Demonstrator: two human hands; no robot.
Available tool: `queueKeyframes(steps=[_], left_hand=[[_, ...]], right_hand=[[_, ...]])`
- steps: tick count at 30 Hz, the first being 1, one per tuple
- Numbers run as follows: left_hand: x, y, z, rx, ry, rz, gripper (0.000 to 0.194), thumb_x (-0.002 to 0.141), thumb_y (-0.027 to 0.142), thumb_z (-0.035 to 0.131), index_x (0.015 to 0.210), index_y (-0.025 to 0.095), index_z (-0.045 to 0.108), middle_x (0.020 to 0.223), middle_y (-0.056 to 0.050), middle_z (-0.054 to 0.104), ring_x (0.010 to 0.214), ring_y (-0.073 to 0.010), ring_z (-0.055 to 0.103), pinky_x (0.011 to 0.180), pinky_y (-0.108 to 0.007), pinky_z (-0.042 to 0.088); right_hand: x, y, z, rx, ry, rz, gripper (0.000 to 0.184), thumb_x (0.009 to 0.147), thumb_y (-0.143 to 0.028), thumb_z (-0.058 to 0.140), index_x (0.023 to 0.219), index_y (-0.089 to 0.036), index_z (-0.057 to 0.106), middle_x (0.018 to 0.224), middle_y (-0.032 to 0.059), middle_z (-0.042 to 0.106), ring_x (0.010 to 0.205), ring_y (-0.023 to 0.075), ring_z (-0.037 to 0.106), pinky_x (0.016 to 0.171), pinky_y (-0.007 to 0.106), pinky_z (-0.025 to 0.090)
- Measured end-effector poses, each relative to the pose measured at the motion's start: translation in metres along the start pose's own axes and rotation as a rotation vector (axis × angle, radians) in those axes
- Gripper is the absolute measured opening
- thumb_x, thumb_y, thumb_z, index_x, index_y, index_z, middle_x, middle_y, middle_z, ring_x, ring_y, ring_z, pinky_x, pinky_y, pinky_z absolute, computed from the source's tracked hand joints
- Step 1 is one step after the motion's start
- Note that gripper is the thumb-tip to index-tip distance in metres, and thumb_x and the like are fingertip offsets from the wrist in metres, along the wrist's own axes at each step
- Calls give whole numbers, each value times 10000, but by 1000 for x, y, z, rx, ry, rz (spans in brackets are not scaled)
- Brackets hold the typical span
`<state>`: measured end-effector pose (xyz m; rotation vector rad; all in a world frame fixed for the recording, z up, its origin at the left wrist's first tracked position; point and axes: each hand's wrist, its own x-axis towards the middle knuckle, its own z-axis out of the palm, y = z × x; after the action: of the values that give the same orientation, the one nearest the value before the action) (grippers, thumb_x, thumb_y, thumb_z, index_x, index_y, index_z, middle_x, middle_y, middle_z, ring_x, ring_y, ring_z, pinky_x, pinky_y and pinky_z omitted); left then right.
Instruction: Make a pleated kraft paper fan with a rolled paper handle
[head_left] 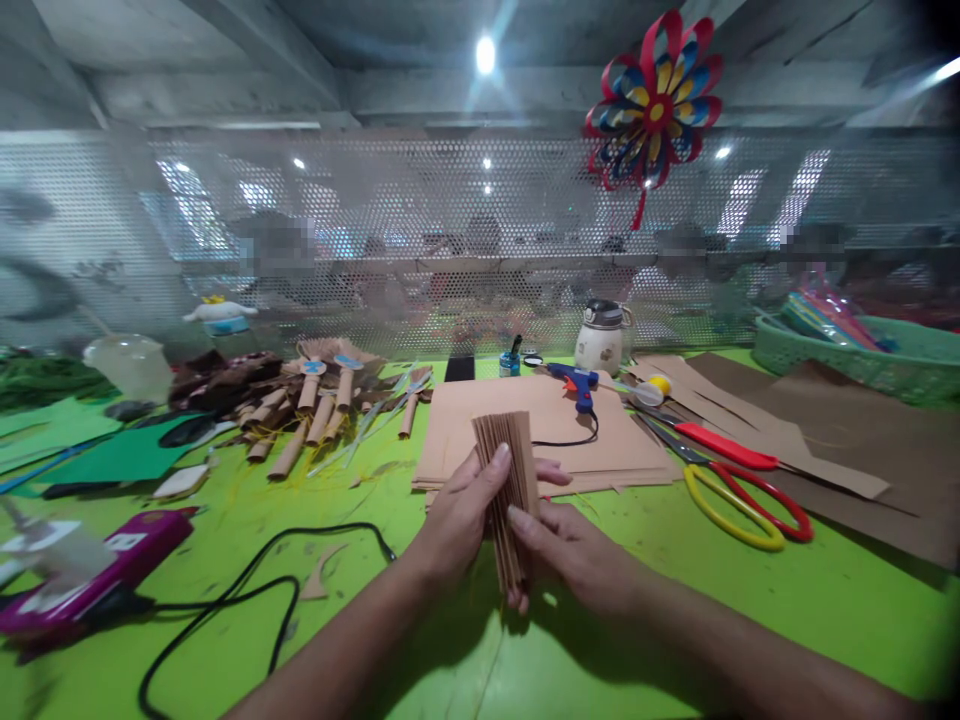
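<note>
Pleated brown paper (504, 440), folded into a narrow upright bundle, is held between both hands above the green table. My left hand (469, 510) grips it from the left, thumb lying across the front folds. From the right, my right hand (559, 545) pinches its lower part, with the thumb on the front and fingers behind. Just beyond the hands lies a stack of flat brown paper sheets (480, 400). A blue glue gun (579, 385) rests on that stack, its black cord trailing toward the hands.
Red and yellow-handled scissors (739, 500) and a red-handled cutter (727, 445) lie right. Rolled brown paper pieces (319, 420) are heaped left. A purple power strip (127, 560) and black cable (247, 580) occupy the near left. A jar (600, 340) and green basket (900, 360) stand behind.
</note>
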<state>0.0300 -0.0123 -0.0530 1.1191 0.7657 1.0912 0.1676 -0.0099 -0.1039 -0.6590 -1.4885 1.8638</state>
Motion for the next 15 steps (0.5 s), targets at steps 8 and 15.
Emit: queueKeyframes(steps=[8,15], left_hand=[[0,3,1,63,-33,13,327,881,439,563,1054,173,643,1006,-131,727,871,-236,673,755,-319,515],[-2,1,5,108,32,91,344,863,472,572,1037,191,666,986,-114,727,918,-244,663,708,-284,515]], right_hand=[[-8,-6,4,-244,-2,-13,515,872,-638,476,724,-147,520,650,-3,499,560,99,483,559,266,445],[-3,0,9,-193,37,0,326,838,-465,613,817,-147,540,670,3,566,559,108,542,520,240,441]])
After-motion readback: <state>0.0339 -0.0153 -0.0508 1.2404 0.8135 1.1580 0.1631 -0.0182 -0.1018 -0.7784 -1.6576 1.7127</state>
